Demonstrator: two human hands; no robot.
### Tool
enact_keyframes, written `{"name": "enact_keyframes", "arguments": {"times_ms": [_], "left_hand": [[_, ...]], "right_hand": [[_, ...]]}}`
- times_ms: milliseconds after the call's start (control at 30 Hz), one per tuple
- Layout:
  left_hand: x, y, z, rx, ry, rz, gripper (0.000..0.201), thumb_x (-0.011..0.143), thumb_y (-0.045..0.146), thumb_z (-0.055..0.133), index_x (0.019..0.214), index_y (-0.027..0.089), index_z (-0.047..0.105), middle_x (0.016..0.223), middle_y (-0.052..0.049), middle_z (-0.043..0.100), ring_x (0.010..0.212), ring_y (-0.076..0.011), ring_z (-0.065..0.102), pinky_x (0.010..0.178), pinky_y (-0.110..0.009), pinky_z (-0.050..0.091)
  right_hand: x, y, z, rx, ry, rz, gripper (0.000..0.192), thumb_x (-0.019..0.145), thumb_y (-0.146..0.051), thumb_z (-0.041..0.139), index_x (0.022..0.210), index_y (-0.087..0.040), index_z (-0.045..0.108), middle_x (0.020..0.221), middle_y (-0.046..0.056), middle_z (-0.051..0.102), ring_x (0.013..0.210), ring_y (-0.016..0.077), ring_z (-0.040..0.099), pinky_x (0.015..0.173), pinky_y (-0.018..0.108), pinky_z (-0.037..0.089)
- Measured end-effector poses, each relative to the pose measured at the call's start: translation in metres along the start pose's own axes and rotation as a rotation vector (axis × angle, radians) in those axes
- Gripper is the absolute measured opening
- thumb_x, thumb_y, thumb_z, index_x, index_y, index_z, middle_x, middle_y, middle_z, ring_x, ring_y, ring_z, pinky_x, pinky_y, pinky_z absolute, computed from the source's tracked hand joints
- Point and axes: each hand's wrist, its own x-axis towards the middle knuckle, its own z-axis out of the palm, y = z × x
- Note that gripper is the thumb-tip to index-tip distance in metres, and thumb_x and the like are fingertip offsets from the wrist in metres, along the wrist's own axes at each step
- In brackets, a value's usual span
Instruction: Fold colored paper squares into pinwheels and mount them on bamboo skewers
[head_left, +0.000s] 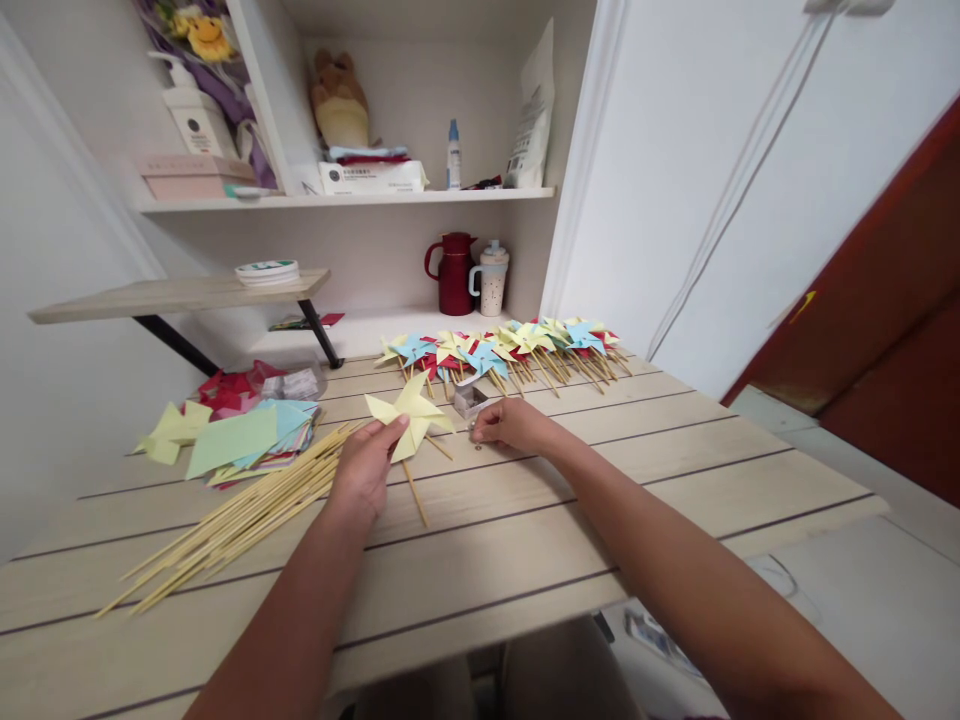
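Note:
My left hand point(367, 462) grips a pale yellow paper pinwheel point(411, 415), its thumb pressed on the folded centre. Below the pinwheel a short wooden stick point(415, 493) slants down to the tabletop; whether it is joined to the paper I cannot tell. My right hand point(504, 424) is low over the table with its fingers pinched together. What they hold, if anything, is too small to name. Just behind these fingers stands a small clear box point(470, 398). A tiny round piece point(478, 447) lies on the wood in front of them.
Many finished pinwheels point(525, 342) lie in a row at the back. Left of my left hand are a bundle of bamboo sticks point(247, 515) and a stack of coloured paper point(232, 440). A raised wooden shelf point(172, 295) overhangs the left rear. A red jug point(455, 275) stands behind.

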Motion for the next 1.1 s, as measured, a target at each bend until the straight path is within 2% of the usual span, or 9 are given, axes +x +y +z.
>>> {"name": "enact_keyframes", "arguments": {"times_ms": [133, 267, 367, 500, 600, 700, 933, 1033, 1100], "left_hand": [[0.001, -0.001, -0.001, 0.0, -0.002, -0.013, 0.017, 0.059, 0.016, 0.083, 0.069, 0.01, 0.072, 0.063, -0.004, 0.071, 0.061, -0.0128, 0.063, 0.066, -0.024, 0.05], [0.001, 0.0, -0.001, -0.005, 0.016, -0.013, 0.012, 0.061, 0.014, 0.081, 0.068, 0.011, 0.071, 0.065, -0.004, 0.072, 0.061, -0.0122, 0.063, 0.065, -0.022, 0.049], [0.0, 0.001, 0.0, -0.003, 0.028, -0.021, 0.011, 0.061, 0.014, 0.08, 0.068, 0.011, 0.071, 0.066, -0.005, 0.072, 0.062, -0.0119, 0.063, 0.064, -0.022, 0.048], [-0.001, 0.0, 0.0, 0.006, 0.014, -0.012, 0.014, 0.06, 0.017, 0.081, 0.065, 0.012, 0.07, 0.062, -0.004, 0.071, 0.061, -0.0126, 0.062, 0.064, -0.023, 0.047], [0.001, -0.004, -0.002, 0.016, 0.002, 0.006, 0.018, 0.056, 0.021, 0.084, 0.064, 0.012, 0.07, 0.065, -0.005, 0.072, 0.063, -0.0137, 0.063, 0.065, -0.024, 0.047], [0.004, -0.007, -0.005, 0.025, 0.004, 0.011, 0.023, 0.054, 0.023, 0.085, 0.065, 0.012, 0.069, 0.07, -0.006, 0.074, 0.066, -0.0144, 0.064, 0.068, -0.025, 0.048], [0.007, -0.01, -0.008, 0.048, 0.012, 0.013, 0.027, 0.052, 0.028, 0.086, 0.063, 0.013, 0.067, 0.069, -0.006, 0.073, 0.065, -0.0146, 0.064, 0.068, -0.026, 0.047], [0.006, -0.009, -0.008, 0.047, 0.009, 0.018, 0.026, 0.052, 0.027, 0.086, 0.062, 0.013, 0.067, 0.065, -0.005, 0.072, 0.063, -0.0142, 0.064, 0.066, -0.025, 0.047], [0.005, -0.008, -0.007, 0.037, 0.009, 0.015, 0.024, 0.053, 0.025, 0.086, 0.062, 0.013, 0.067, 0.063, -0.004, 0.071, 0.062, -0.014, 0.063, 0.066, -0.025, 0.047]], "right_hand": [[-0.002, -0.002, 0.001, 0.019, 0.02, -0.001, 0.012, 0.072, -0.03, 0.067, 0.069, -0.019, 0.072, 0.051, -0.003, 0.057, 0.05, 0.0112, 0.048, 0.052, 0.024, 0.033], [0.0, -0.001, 0.005, 0.07, 0.054, -0.022, 0.008, 0.072, -0.025, 0.066, 0.076, -0.019, 0.069, 0.061, -0.003, 0.059, 0.052, 0.0102, 0.047, 0.053, 0.023, 0.032], [-0.004, 0.001, 0.007, 0.117, 0.075, -0.015, 0.012, 0.076, -0.029, 0.064, 0.079, -0.019, 0.067, 0.061, -0.003, 0.056, 0.051, 0.0096, 0.042, 0.052, 0.023, 0.031], [-0.019, 0.006, 0.006, 0.181, 0.04, -0.007, 0.024, 0.082, -0.038, 0.057, 0.086, -0.017, 0.067, 0.055, -0.004, 0.047, 0.048, 0.0103, 0.037, 0.049, 0.024, 0.029], [-0.03, 0.009, 0.006, 0.27, 0.069, -0.076, 0.026, 0.08, -0.039, 0.063, 0.092, -0.017, 0.069, 0.066, -0.002, 0.052, 0.058, 0.0112, 0.042, 0.053, 0.023, 0.031], [-0.032, 0.009, 0.01, 0.26, 0.126, -0.107, 0.029, 0.074, -0.037, 0.07, 0.096, -0.018, 0.072, 0.07, -0.001, 0.054, 0.063, 0.0125, 0.045, 0.057, 0.024, 0.033], [-0.014, 0.007, 0.02, 0.125, 0.11, -0.079, 0.016, 0.071, -0.032, 0.072, 0.082, -0.021, 0.075, 0.077, 0.001, 0.064, 0.068, 0.0137, 0.052, 0.062, 0.025, 0.038], [-0.008, 0.008, 0.021, 0.121, 0.064, -0.02, 0.014, 0.073, -0.033, 0.07, 0.077, -0.02, 0.072, 0.07, 0.0, 0.064, 0.062, 0.0123, 0.05, 0.058, 0.024, 0.036], [-0.007, 0.006, 0.017, 0.141, 0.002, 0.018, 0.02, 0.075, -0.037, 0.067, 0.074, -0.018, 0.07, 0.062, 0.0, 0.062, 0.055, 0.0112, 0.047, 0.053, 0.024, 0.035]]}}
